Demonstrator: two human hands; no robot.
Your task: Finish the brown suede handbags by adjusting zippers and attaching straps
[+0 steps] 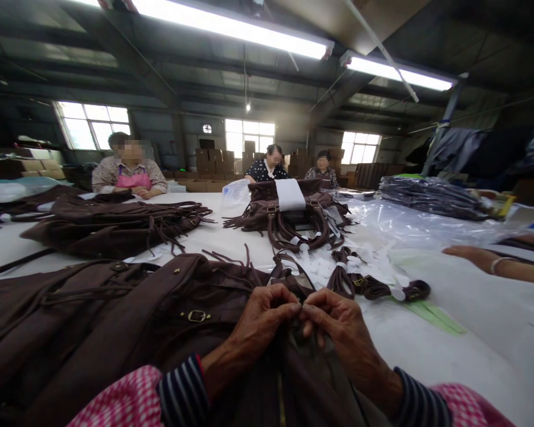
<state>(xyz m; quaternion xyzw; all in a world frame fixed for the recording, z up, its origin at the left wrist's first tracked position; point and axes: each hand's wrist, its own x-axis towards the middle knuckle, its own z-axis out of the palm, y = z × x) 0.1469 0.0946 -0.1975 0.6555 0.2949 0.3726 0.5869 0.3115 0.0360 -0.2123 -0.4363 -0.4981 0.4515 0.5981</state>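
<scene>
Both hands meet in front of me over a dark brown bag (276,367) with a zip running down its front. My left hand (267,311) is closed, thumb and forefinger pinched together at the bag's upper part. My right hand (338,326) pinches right beside it, fingertips almost touching the left ones. What sits between the fingertips is too small to make out. Left of my hands lies another brown bag (129,314) with a small buckle (196,316) on it. Brown straps (369,286) with metal buckles lie bundled just beyond my right hand.
Fringed brown bags (111,222) are piled at the far left. A stack of handled bags (260,207) with white paper stands ahead. Plastic-wrapped goods (431,196) lie at the right. Another person's hand (471,258) reaches in from the right. Several people sit across the white table (427,356).
</scene>
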